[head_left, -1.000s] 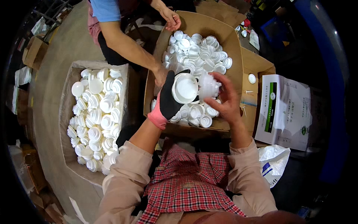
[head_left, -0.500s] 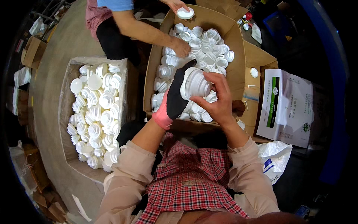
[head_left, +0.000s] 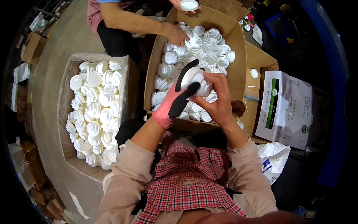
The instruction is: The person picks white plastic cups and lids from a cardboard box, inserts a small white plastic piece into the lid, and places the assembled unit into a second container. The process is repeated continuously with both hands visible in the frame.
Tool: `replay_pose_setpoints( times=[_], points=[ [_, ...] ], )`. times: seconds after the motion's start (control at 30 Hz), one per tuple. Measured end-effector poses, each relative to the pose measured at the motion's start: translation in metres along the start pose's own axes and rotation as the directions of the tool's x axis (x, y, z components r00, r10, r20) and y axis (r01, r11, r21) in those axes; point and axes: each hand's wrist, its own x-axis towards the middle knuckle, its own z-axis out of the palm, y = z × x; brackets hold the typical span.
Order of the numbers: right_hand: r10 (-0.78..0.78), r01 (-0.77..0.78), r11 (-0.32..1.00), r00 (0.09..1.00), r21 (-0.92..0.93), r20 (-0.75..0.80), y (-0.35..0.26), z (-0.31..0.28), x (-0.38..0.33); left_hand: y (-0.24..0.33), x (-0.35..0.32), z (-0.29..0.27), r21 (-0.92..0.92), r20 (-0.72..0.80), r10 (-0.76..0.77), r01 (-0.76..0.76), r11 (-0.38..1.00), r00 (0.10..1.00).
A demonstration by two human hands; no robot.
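Observation:
A white stepped plastic cap [head_left: 193, 76] is held between my two hands, above a big cardboard box [head_left: 234, 33] of similar white caps [head_left: 206, 47]. My left hand [head_left: 176, 100], in a pink glove with black fingers, grips the cap's wide rim, thumb across the near side. My bare right hand [head_left: 219, 98] pinches the narrower stepped end between thumb and fingers. Its far fingers are partly hidden behind the cap.
At the left stands a lined box [head_left: 64, 123] heaped with white caps. Across from me a co-worker's hand [head_left: 176, 34] reaches into the big box; the other holds a round white lid [head_left: 189, 5]. White printed cardboard [head_left: 287, 108] and a plastic bag [head_left: 274, 156] lie right.
My left hand has turned, bringing its thumb over the cap's near side. The right hand keeps its pinch. The co-worker's reaching hand has moved left and away, and the lid has shifted slightly away.

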Motion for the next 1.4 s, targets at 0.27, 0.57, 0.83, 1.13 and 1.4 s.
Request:
replay_pose_setpoints(
  times=[0.27,0.57,0.83,1.13,1.4],
  points=[
    [0.514,-0.431,0.698,0.858,0.572,0.018,0.027,0.006,0.009,-0.007,0.003,0.016,0.298,0.053,0.044,-0.057,0.953,0.998],
    [0.424,-0.343,0.885,0.873,0.314,-0.241,0.057,0.012,0.013,-0.036,0.002,0.020,0.798,-0.153,0.110,0.057,0.600,0.982],
    [0.192,-0.396,0.412,0.918,0.821,0.347,0.066,-0.015,0.017,-0.008,0.005,-0.013,-0.247,-0.023,-0.161,0.151,0.957,0.987],
    [-0.137,0.117,0.987,0.974,0.114,0.183,0.025,-0.003,-0.002,-0.003,-0.007,-0.028,-0.146,-0.033,-0.184,0.177,0.973,0.982],
    [-0.140,0.134,0.990,0.979,0.046,0.147,0.022,-0.001,-0.007,-0.002,-0.010,-0.019,-0.152,-0.083,-0.225,0.211,0.966,0.971]
  ],
)
